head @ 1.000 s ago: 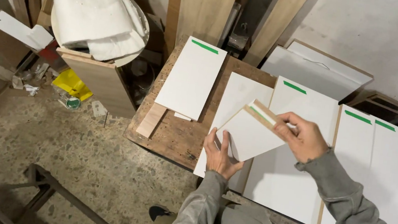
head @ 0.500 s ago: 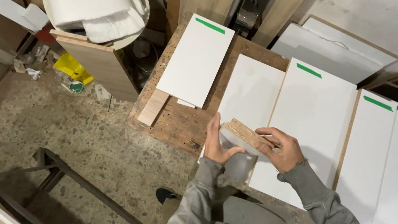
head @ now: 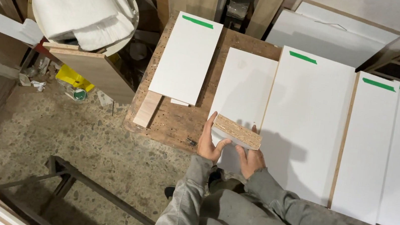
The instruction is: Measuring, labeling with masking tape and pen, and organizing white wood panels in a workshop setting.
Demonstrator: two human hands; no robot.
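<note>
While the small board point(head: 236, 132) is standing on edge over the white panel point(head: 243, 90) on the table point(head: 178, 122), the left hand point(head: 210, 142) and right hand point(head: 250, 159) are clamping its ends; stiff, probably light, with rough chipboard edges offering grip.

White panels point(head: 306, 120), green tape strips point(head: 303, 57)

Light falls from above and slightly left, bright on the white panels point(head: 305, 125), which nearly wash out without hard glare. A soft shadow spreads right of the hands across one panel. The floor point(head: 78, 148) and corners sit dim (lower left especially). Focus is sharp; edges bend slightly.
</note>
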